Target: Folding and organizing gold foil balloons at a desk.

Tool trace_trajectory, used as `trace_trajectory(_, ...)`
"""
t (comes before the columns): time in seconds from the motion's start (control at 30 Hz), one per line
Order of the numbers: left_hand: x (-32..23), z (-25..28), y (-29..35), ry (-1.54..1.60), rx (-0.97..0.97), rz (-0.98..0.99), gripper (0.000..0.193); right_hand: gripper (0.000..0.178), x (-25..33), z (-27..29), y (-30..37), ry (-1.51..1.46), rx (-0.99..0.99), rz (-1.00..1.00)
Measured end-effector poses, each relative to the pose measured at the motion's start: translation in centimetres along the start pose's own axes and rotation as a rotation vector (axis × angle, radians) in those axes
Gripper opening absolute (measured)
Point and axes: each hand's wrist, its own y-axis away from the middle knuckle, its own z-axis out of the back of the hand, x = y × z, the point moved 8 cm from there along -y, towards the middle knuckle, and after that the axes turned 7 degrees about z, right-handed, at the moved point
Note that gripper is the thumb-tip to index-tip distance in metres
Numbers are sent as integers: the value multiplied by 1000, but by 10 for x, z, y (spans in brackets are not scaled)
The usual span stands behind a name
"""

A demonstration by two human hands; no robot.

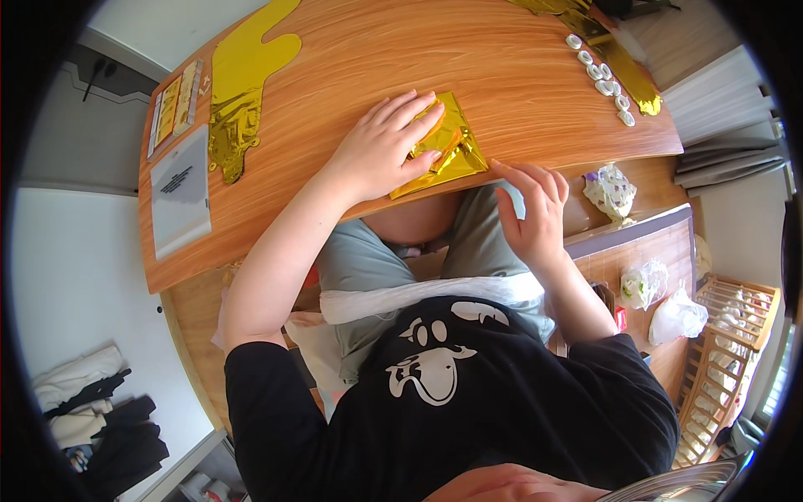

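Note:
A folded gold foil balloon (462,164), shiny and creased, lies at the near edge of the wooden table (351,50). Resting flat across its left part is my left hand (381,146), fingers spread, hiding some of the foil. My right hand (533,209) is at the near right corner of the foil, its index finger stretched toward that corner and its thumb apart. Whether that fingertip touches the foil or the table edge, I cannot tell. Nothing shows inside the right hand.
Another gold foil balloon (237,79) lies unfolded at the left, near a clear plastic sleeve (180,205) and a flat package (174,109). Several small white rolls (604,73) sit far right beside long gold foil (623,67). A wooden-railed crib (711,335) stands right of me.

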Motion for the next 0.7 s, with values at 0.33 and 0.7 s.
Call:
trace_trajectory(0.33, 0, 1, 0, -5, 9, 1, 63, 40, 9, -6, -7, 150, 42, 261)
trace_trajectory(0.7, -1, 1, 1, 0, -3, -9, 63, 35, -2, -7, -20, -104, -79, -21)
